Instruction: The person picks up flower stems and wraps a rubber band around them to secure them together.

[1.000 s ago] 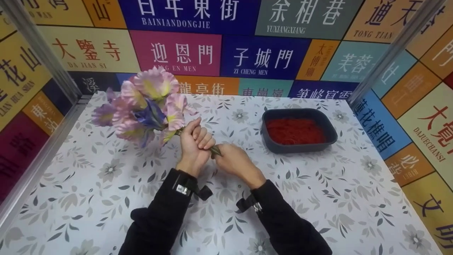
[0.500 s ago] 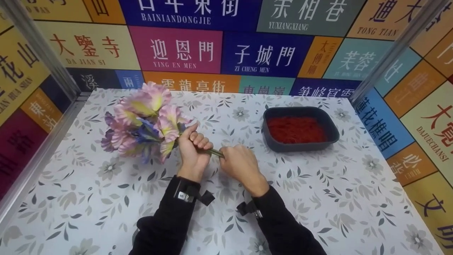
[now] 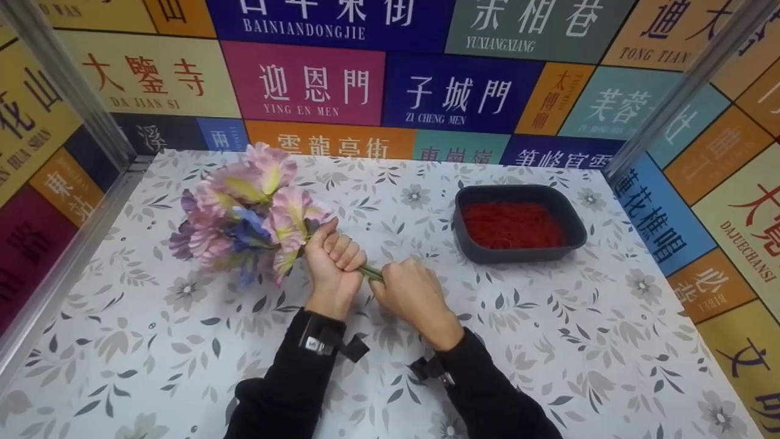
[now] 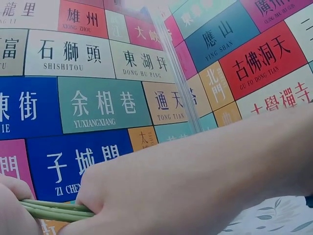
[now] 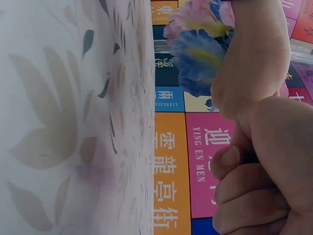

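A bunch of artificial flowers [image 3: 244, 213], pink, purple and blue with yellow throats, leans to the left above the table. My left hand [image 3: 334, 262] grips its stems just below the blooms, fingers curled round them. Lower down, my right hand [image 3: 411, 296] holds the stem ends in a curled fist. Between the two hands a short length of green stems [image 4: 56, 210] shows in the left wrist view. In the right wrist view the right hand [image 5: 264, 181] hides the stems, and blue and pink petals [image 5: 198, 56] appear behind the left hand.
A dark grey rectangular tub [image 3: 518, 253] with a mass of red strands [image 3: 512, 225] in it stands at the back right. White floral cloth covers the table [image 3: 183, 341]. Panels with coloured signs [image 3: 304, 85] wall it in at the back and both sides.
Over the second, the flower bunch has dropped a little and swung less upright. My right hand has drawn slightly away from my left, showing more stem. Both hands keep their hold.
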The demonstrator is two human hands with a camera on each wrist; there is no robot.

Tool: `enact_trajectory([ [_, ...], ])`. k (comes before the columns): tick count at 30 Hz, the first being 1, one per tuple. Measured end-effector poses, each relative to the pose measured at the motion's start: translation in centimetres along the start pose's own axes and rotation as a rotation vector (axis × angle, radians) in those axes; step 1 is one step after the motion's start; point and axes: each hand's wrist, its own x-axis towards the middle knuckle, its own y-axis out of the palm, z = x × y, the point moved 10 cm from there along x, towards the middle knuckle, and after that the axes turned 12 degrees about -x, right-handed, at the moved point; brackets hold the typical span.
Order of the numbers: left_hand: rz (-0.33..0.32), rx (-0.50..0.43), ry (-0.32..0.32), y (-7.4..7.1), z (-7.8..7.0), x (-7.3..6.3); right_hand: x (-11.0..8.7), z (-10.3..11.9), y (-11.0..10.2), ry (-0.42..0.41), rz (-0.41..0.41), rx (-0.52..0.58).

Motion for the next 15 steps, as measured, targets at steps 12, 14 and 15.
enact_trajectory([
  [12, -0.004, -0.022, -0.039, -0.72, 0.11, 0.01, -0.7, 0.7, 0.49, -0.019, 0.04, 0.014],
  [14, -0.008, -0.027, -0.045, -0.9, 0.17, 0.05, -0.75, 0.66, 0.74, -0.013, 0.066, 0.025],
  [15, -0.011, -0.027, -0.046, -1.04, 0.18, 0.07, -0.78, 0.65, 0.89, -0.012, 0.075, 0.029],
])
